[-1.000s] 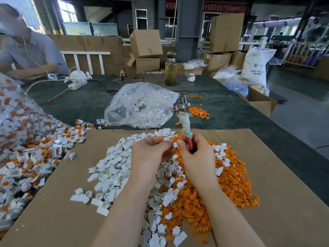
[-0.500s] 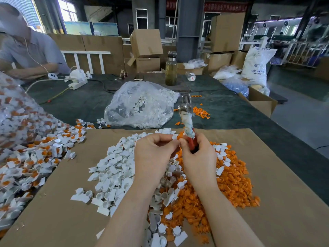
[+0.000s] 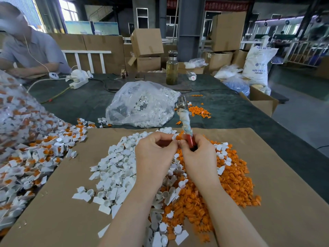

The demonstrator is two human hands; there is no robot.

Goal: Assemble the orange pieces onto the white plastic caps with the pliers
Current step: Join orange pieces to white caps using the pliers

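Over the cardboard sheet (image 3: 53,211), my left hand (image 3: 156,152) pinches a white cap with an orange piece (image 3: 177,137) at its fingertips. Touching it from the right, my right hand (image 3: 197,155) grips the red handle of the pliers (image 3: 186,120), whose cloth-wrapped shaft and metal jaws point up and away. Below my hands lie a heap of loose white caps (image 3: 114,175) on the left and a heap of orange pieces (image 3: 233,184) on the right.
Assembled white-and-orange caps (image 3: 32,163) spill from a bag at the left. A clear bag of white caps (image 3: 142,106) lies behind the cardboard, a few orange pieces (image 3: 197,110) beside it. A bottle (image 3: 172,68), a power strip (image 3: 78,82) and another person (image 3: 26,49) are farther back.
Both hands have stayed together and risen slightly. The fingertips have closed in on the cap, and an orange piece now shows between them. The pliers tilt a little more to the right.
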